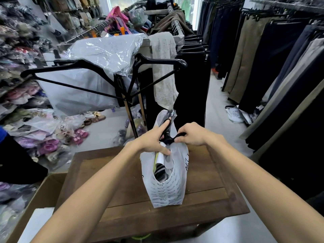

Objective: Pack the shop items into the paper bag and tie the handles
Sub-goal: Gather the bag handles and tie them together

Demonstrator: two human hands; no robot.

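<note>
— While it stands upright on the brown wooden table (112,204), where does the white printed paper bag (166,186) point?
— Mouth toward twelve o'clock. Left hand (154,141) and right hand (192,135) pinch the black ribbon handles (169,139), seemingly knotted.
— Anything around?
— Black plastic hangers (98,74) at eleven; dark hanging trousers (273,55) at two.

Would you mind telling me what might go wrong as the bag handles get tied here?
1. The paper bag stands tall and narrow on the wooden table, steadied only at the top; a hard pull on the black handles might tip it.
2. The left hand and right hand pull at one point, which could tear the paper.
3. The mouth gapes below the knot, so the packed items could slip out.
</note>
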